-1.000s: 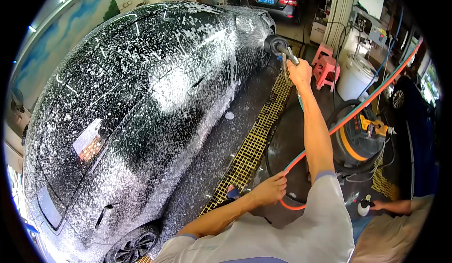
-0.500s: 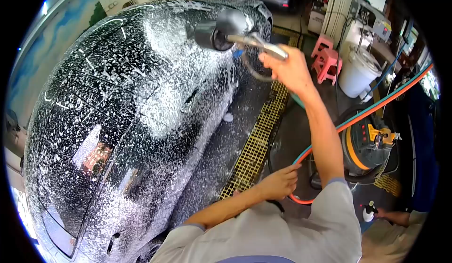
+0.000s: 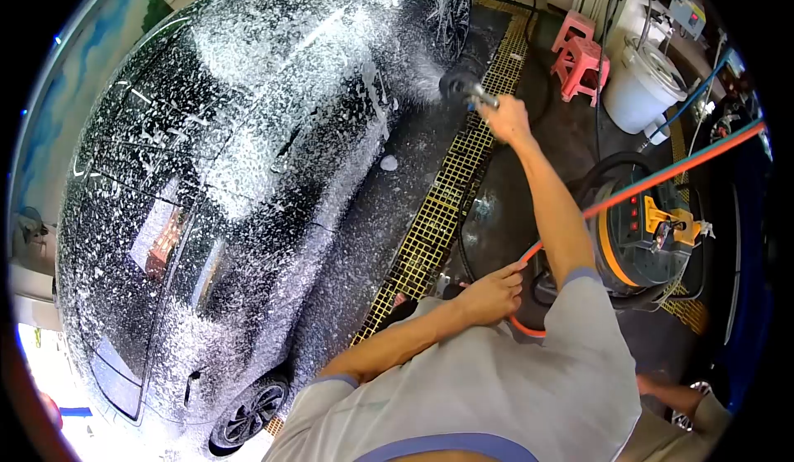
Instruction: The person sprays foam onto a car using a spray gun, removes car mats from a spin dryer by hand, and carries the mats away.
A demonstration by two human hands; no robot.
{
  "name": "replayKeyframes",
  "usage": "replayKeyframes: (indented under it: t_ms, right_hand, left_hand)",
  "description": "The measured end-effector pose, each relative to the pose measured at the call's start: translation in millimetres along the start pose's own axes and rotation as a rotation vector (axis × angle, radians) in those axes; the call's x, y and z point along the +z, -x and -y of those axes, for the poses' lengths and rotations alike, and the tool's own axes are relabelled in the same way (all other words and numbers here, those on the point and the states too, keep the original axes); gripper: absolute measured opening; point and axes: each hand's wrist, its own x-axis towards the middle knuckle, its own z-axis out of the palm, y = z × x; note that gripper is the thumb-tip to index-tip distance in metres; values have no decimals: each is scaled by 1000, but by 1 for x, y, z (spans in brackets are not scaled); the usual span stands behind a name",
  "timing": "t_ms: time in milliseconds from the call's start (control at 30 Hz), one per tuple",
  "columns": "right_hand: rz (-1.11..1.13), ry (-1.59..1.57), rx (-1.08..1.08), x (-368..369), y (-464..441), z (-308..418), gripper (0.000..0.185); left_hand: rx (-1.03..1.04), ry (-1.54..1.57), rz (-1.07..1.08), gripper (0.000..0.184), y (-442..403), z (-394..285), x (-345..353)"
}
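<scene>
My right hand (image 3: 507, 120) is stretched far forward, closed round the metal handle of a foam sprayer (image 3: 461, 87). The dark round head of the sprayer faces the car, and white spray leaves it toward the front wheel. White foam in speckles and thick patches covers much of the dark car (image 3: 273, 156). Close to my body, my left hand (image 3: 490, 296) is closed round the orange hose (image 3: 662, 174), which runs up to the right beside a teal one.
A yellow floor grate (image 3: 430, 234) runs alongside the car. On the right stand pink stools (image 3: 581, 67), a white bucket (image 3: 643, 94) and a wet vacuum (image 3: 649, 234) with black hoses. Another person's arm (image 3: 676, 393) shows at the lower right.
The sprayer and my right hand have moved lower and away from the car's hood, toward the front wheel side. My view has tilted down. My left hand keeps its grip on the hose.
</scene>
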Motion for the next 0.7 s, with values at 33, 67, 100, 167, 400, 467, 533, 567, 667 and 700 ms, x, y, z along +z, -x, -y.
replayKeyframes:
  t_ms: [33, 67, 100, 167, 400, 467, 533, 567, 667, 700]
  right_hand:
    - [61, -98, -29, 1, 13, -9, 40]
    - [216, -305, 82, 4, 25, -16, 38]
    - [184, -316, 25, 40, 23, -48, 36]
    - [313, -306, -59, 62, 48, -50, 33]
    - [583, -669, 128, 36, 113, 7, 16]
    - [520, -726, 144, 21, 102, 10, 19]
    - [425, -852, 176, 5, 88, 6, 24]
    - [376, -914, 184, -4, 83, 4, 23]
    - [285, -1039, 215, -37, 90, 13, 21]
    - [265, -1072, 222, -44, 97, 15, 21]
  left_hand:
    - [31, 49, 24, 14, -5, -2, 6]
    - [62, 100, 49, 15, -9, -4, 13]
    - [94, 108, 112, 15, -14, -7, 10]
    - [123, 110, 124, 15, -18, -11, 31]
    - [120, 168, 71, 17, -24, -27, 51]
    - [120, 148, 60, 17, -27, -31, 44]
    - [139, 132, 177, 19, -31, -31, 40]
    - [146, 125, 169, 19, -32, -31, 39]
    - [146, 63, 112, 19, -27, -36, 43]
    - [156, 68, 78, 19, -24, -36, 46]
